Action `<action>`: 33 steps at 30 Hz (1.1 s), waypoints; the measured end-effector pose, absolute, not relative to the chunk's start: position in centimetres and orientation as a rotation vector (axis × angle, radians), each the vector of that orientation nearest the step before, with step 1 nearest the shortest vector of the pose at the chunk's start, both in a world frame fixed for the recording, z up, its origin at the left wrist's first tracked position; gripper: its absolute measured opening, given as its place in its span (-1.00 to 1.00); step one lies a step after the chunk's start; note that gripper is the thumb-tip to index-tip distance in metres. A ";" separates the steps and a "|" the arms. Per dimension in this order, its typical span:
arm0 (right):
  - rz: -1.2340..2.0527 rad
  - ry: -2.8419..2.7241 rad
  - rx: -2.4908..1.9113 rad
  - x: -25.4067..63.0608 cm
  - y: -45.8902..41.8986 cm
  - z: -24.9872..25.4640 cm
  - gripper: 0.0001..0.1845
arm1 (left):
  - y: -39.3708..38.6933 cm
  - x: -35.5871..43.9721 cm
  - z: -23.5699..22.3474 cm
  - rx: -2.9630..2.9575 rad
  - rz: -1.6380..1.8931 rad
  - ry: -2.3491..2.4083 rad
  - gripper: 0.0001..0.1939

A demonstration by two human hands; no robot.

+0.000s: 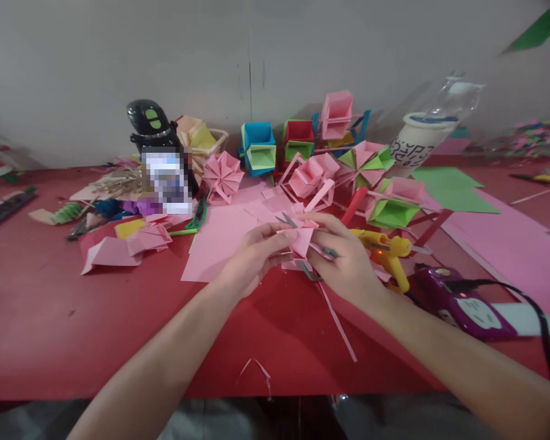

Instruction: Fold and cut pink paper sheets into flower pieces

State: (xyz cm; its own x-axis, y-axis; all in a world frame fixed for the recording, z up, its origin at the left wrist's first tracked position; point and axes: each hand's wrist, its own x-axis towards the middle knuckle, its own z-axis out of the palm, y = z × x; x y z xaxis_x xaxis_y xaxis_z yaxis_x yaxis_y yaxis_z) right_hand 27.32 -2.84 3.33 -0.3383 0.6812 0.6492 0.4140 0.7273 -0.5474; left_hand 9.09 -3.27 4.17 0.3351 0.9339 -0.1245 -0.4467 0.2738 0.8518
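Over the middle of the red table, my left hand (255, 253) pinches a folded piece of pink paper (301, 242) between thumb and fingers. Beside it my right hand (346, 256) is closed round a pair of scissors (310, 272) with dark green handles. The scissor tips point up and left behind the pink paper, and part of the blades is hidden by the paper and fingers. Fingers of the right hand also touch the paper's right side. A narrow pink strip (339, 324) lies on the table below the hands.
A yellow glue gun (387, 247) and a purple power socket (467, 305) with a black cable lie right. Folded paper models (258, 150) stand at the back. A phone (167, 180) leans left against a black holder. Pink sheets (499, 238) lie far right, beside a tilted cup (415, 143).
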 end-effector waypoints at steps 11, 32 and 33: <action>0.282 -1.935 -0.862 27.1 -2.9 3.4 -0.87 | -3.2 8.7 4.5 0.810 1.072 0.745 -0.72; 0.376 -1.795 -0.816 22.2 0.7 4.6 -0.87 | -1.9 5.9 5.4 0.804 1.226 0.810 -0.79; 0.363 -1.792 -0.813 22.4 0.6 4.5 -0.87 | -2.0 6.0 5.4 0.802 1.222 0.809 -0.79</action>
State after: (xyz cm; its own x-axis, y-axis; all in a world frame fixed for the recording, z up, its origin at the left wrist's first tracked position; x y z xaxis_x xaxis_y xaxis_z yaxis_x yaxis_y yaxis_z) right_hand 22.38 0.58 4.52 -0.1832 0.6802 0.7098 0.3506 0.7198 -0.5992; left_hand 5.96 -1.99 5.45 0.1540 0.9834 -0.0958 -0.4726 0.1585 0.8669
